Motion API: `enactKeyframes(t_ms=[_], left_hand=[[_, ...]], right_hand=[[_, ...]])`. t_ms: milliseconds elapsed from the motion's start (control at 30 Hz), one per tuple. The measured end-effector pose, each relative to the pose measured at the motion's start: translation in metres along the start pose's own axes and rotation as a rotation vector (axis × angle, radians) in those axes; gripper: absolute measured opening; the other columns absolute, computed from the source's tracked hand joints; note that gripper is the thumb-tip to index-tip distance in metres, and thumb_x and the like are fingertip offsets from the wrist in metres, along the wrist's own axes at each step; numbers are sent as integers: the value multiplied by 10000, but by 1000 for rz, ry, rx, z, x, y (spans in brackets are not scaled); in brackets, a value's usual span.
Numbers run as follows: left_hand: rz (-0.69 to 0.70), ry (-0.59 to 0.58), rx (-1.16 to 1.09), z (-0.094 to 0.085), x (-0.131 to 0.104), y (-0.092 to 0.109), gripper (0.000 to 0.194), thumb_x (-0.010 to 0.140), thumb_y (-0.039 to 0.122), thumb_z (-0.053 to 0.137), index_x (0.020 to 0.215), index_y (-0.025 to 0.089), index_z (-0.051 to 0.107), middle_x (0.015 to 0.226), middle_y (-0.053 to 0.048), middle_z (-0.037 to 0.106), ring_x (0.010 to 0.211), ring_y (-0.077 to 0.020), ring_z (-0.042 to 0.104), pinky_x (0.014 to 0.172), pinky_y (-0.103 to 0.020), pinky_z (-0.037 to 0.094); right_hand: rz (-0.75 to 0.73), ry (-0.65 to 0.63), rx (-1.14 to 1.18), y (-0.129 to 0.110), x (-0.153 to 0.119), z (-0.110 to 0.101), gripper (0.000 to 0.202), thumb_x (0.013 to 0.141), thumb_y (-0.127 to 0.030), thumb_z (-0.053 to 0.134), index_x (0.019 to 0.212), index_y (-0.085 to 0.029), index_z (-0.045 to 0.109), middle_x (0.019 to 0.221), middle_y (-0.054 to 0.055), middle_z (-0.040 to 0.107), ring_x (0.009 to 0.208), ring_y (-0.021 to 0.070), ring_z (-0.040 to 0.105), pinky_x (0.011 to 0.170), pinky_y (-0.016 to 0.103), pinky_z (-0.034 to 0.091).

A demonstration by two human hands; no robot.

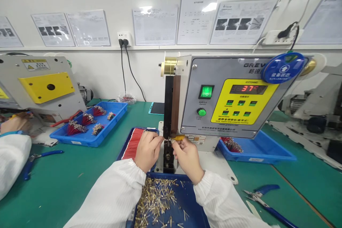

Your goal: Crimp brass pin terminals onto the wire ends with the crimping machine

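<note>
My left hand [147,150] is closed in a pinch at the left side of the black press head [169,114]; the small piece between its fingertips is too small to name. Opposite it, my right hand [188,156] pinches a small yellow-orange part [178,138] at the press opening. The fingertips of both hands nearly meet there. Red wires [133,143] lie in a tray just left of my left hand. Below my wrists, many small brass pins [157,199] are scattered in a dark blue tray [191,199].
The machine's panel [205,114] stands to the right. Blue trays with bundles sit left [93,140] and right [278,155]. Blue-handled cutters [264,201] lie at right, others [34,158] at left. Another person's hand [16,123] is at far left.
</note>
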State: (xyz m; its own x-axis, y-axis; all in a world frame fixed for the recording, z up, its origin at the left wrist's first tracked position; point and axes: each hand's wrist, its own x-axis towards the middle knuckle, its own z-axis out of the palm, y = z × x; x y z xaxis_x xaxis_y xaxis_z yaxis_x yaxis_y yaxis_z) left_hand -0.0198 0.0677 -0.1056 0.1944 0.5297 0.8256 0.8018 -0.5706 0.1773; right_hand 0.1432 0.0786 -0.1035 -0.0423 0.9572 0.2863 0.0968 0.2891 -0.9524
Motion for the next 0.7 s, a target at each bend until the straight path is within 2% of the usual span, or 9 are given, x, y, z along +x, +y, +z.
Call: enactKeyframes(t_ms=[700], left_hand=[[-11,-23,-7,2,1,-2,156,934,161,466,949,180,620,883,-56,569,854,-178,495,763,-317,449]], right_hand=[[-22,0,-69,-2,-1,0,317,852,-493,546,715,-211,494,550,-4,574,426,152,524,401,239,389]])
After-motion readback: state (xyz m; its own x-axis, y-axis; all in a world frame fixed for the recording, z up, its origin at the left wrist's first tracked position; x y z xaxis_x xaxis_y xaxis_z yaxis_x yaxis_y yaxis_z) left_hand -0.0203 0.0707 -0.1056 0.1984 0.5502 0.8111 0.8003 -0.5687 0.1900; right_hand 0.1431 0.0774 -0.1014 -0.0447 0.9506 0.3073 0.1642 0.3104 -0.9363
